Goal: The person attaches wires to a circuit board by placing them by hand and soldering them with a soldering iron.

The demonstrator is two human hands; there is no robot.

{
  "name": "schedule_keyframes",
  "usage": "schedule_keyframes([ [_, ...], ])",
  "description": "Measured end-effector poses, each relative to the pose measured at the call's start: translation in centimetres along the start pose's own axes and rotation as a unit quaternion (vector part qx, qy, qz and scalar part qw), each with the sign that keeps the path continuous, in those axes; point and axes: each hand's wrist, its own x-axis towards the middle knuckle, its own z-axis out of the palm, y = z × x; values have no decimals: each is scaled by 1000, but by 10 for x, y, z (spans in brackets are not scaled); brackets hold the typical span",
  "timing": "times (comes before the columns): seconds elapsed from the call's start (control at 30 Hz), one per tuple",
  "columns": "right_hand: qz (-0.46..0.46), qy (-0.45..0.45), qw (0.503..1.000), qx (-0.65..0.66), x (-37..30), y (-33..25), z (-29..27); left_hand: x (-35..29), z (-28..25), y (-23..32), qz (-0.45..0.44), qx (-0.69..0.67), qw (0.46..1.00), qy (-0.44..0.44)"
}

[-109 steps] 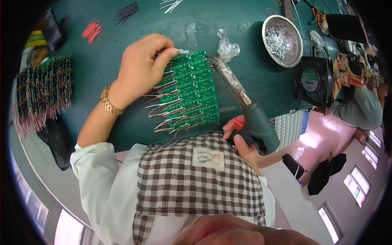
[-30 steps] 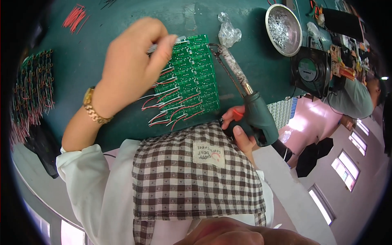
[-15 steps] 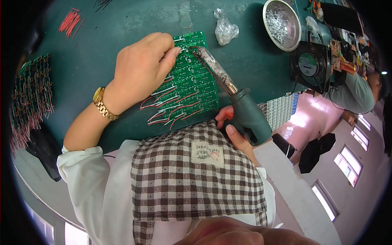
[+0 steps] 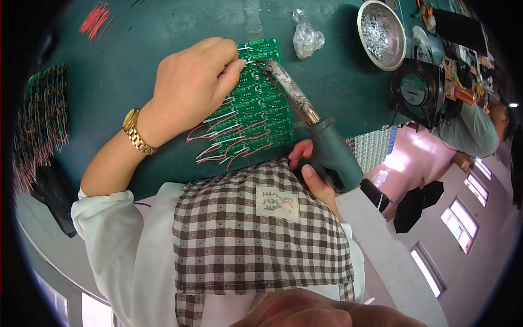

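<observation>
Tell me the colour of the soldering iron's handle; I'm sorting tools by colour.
Dark green, seen in the head view: the soldering iron sits gripped in the right hand.

Your left hand (image 4: 190, 87): fingertips moved to the circuit board's (image 4: 256, 103) top edge. Your soldering iron (image 4: 310, 131): tip swung inward, now meeting those fingertips.
</observation>
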Motion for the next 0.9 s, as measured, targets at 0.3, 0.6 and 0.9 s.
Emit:
schedule_keyframes([
  [0.3,-27,31,999,15,-4,-2,14,-7,-3,-6,7,9,1000,-7],
  [0.6,-81,75,992,56,-12,19,21,-14,-3,-4,12,7,1000,-9],
  [0.9,-33,49,998,-26,-38,-3,4,-12,-39,27,-59,46,997,2],
])
